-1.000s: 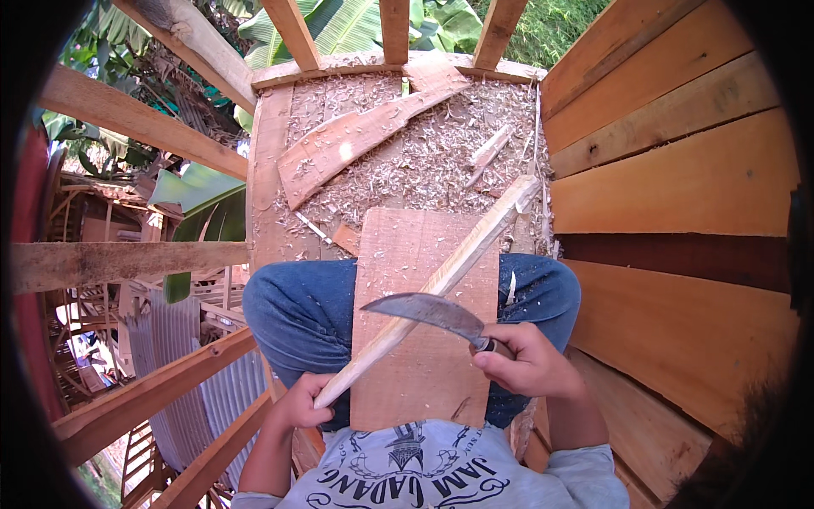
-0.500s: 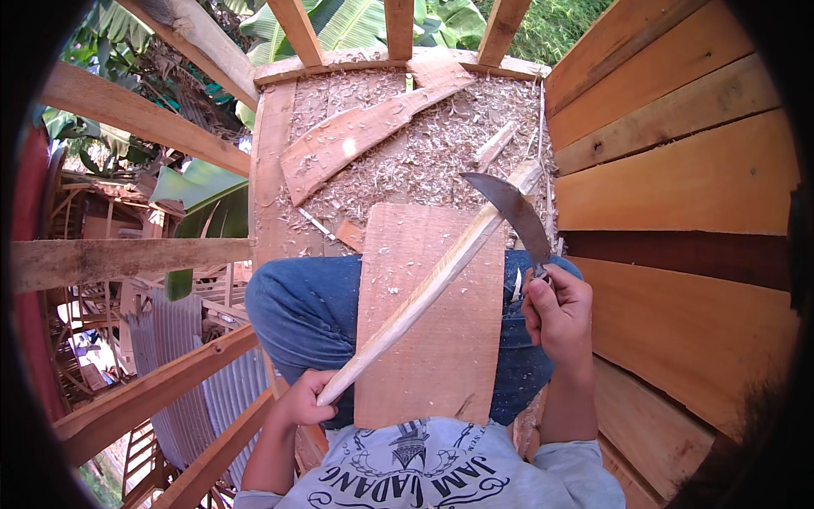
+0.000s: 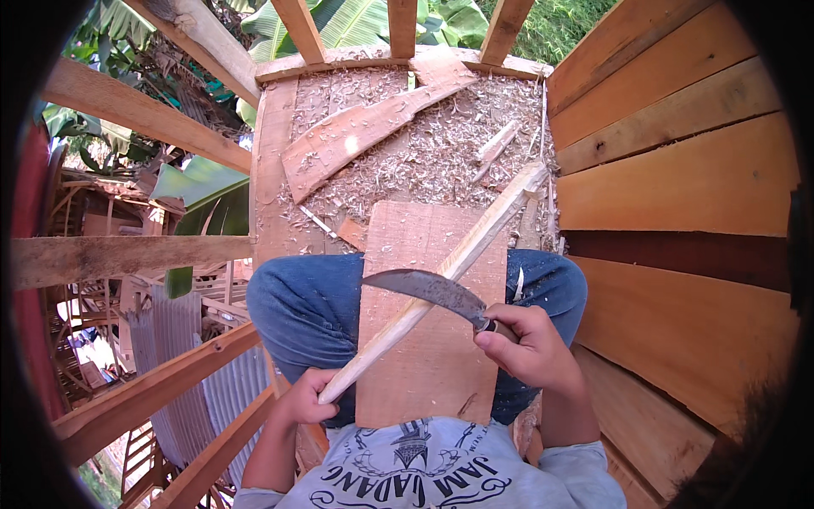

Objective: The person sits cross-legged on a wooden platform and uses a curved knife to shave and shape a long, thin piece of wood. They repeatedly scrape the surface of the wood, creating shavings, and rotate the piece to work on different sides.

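My left hand (image 3: pixel 309 397) is closed round the near end of a long, pale, whittled wooden stick (image 3: pixel 390 335). The stick slants up and to the right over a flat wooden board (image 3: pixel 441 373) that lies across my lap. In my right hand (image 3: pixel 532 343) is the handle of a sickle (image 3: pixel 428 287) with a dark curved blade. Its blade crosses over the middle of the stick, tip pointing left; whether it touches the wood I cannot tell.
Wood shavings (image 3: pixel 381 170) cover the plank floor ahead. On them lie a large cut plank (image 3: pixel 356 140) and a short wood piece (image 3: pixel 496 144). A plank wall (image 3: pixel 670 187) rises on the right, and railing slats (image 3: pixel 136 263) stand on the left.
My right hand has drawn the sickle nearer and to the left, from the stick's far part to its middle. My left hand has hardly moved.
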